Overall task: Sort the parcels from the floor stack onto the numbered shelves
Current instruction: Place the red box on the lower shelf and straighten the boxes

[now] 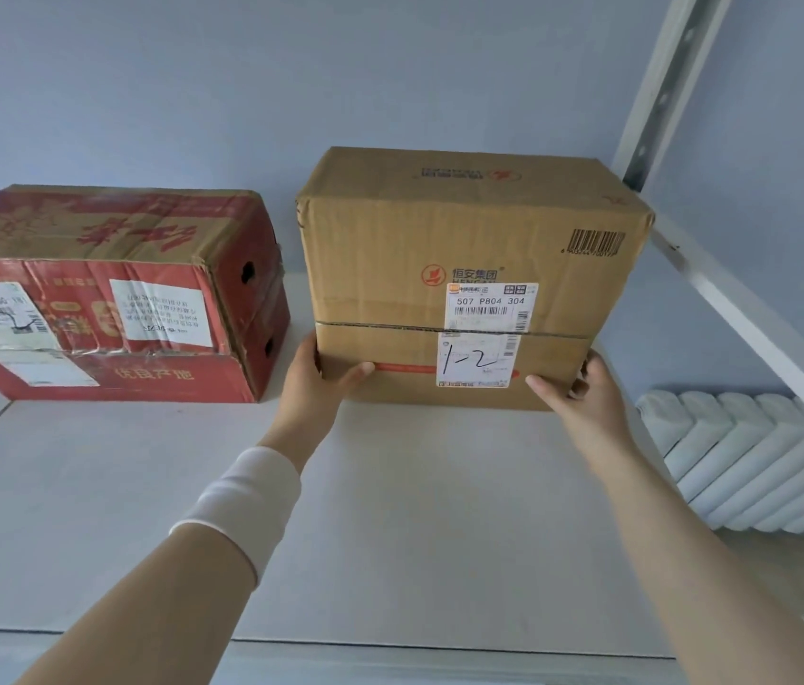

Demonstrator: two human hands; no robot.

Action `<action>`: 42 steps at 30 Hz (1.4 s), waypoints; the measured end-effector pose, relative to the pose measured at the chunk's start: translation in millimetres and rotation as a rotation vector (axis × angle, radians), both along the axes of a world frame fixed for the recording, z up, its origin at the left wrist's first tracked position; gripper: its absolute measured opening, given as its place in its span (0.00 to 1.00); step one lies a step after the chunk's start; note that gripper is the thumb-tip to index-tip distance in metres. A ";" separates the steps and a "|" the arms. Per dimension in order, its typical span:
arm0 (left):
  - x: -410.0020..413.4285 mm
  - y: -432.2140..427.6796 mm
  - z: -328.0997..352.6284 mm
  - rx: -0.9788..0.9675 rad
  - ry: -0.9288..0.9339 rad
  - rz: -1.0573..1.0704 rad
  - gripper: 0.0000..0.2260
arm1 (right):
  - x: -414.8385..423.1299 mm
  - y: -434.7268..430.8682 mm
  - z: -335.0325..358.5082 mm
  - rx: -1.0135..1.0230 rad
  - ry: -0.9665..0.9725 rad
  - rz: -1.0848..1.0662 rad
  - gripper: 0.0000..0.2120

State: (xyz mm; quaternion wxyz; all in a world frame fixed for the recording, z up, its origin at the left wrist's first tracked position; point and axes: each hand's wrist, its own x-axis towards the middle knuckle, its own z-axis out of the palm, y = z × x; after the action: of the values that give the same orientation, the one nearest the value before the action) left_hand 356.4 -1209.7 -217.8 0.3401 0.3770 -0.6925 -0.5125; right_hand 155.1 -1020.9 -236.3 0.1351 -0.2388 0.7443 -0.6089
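The fingers (582, 375) of the right hand (580, 395) curl round the lower right edge of a brown cardboard parcel (464, 234), with the thumb laid flat on its front face. The left hand (313, 388) takes the lower left corner the same way, thumb on the front and the other fingers out of sight round the side. Both hands hold the parcel, which stands upright with its base on the white shelf (390, 526).

Between the two thumbs a white label (479, 360) bears the handwritten mark "1-2". Just above it a printed shipping label (488, 306) reads "507 P804 304", and a seam (375, 327) runs across the face between the two. A barcode (597, 242) is printed high above the right-hand fingers.

To the left of the left hand, close beside the parcel with a narrow gap where it can be seen, a red carton (103, 294) lies on the same shelf. It is creased and taped and carries white labels of its own. A white cuff (246, 496) shows at the left wrist, ahead of a tan sleeve (167, 610).

Beyond the right hand, a white metal upright (661, 81) and a side rail (760, 333) frame the shelf. A white radiator (755, 462) stands lower down past the rail, against a pale blue wall (241, 66).
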 end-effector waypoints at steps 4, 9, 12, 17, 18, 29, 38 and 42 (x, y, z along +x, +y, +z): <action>-8.1 -8.4 0.3 -0.017 0.005 -0.001 0.26 | -5.3 -7.3 2.6 -0.010 0.007 -0.002 0.27; -11.0 -11.8 -1.7 -0.017 0.006 -0.002 0.26 | -6.8 -8.4 4.6 -0.006 0.007 -0.001 0.28; -8.0 -9.7 -3.4 -0.018 0.001 -0.002 0.26 | -5.0 -5.9 5.0 -0.003 0.008 -0.003 0.28; -4.6 -6.2 -5.5 0.004 -0.005 0.005 0.27 | -1.7 -2.9 4.0 -0.004 -0.004 0.003 0.27; -4.7 -6.5 -6.3 0.004 -0.009 0.003 0.27 | -1.1 -3.4 3.8 -0.005 -0.008 0.000 0.27; 24.0 22.3 15.5 0.060 -0.147 0.004 0.35 | 33.4 15.7 14.1 0.085 -0.034 -0.095 0.35; 95.9 100.6 61.1 -0.079 -0.325 -0.050 0.32 | 125.5 75.0 62.0 0.240 0.105 -0.037 0.40; 130.8 134.1 95.1 -0.150 -0.339 -0.107 0.29 | 175.9 100.7 103.4 0.272 0.204 -0.010 0.37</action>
State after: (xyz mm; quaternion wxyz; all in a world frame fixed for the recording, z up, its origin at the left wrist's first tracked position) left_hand 487.3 -1075.7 -122.6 0.2180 0.3942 -0.7951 -0.4060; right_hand 331.0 -920.2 -132.9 0.0869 -0.2752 0.8308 -0.4760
